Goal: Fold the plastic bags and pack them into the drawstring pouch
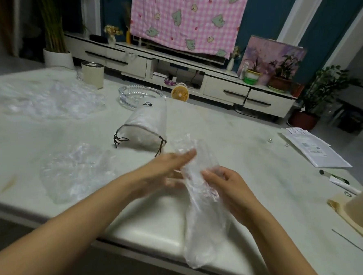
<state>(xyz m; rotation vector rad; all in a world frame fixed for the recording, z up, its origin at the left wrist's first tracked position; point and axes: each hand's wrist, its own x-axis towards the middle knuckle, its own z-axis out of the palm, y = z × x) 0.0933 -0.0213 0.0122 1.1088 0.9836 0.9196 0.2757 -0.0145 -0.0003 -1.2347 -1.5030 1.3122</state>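
Table (250,133), L hand (167,170) blurred, R hand (228,187) grips bag (204,221)

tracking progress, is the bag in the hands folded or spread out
Partly folded: the plastic bag is gathered into a narrow strip, not spread. The right hand grips its middle, the left hand touches its top.

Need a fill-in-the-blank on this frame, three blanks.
1. The right hand pinches a clear ___.
2. The pouch lies on its ___ on the table.
3. The fan beyond the table is ___.
Missing: bag; side; yellow.
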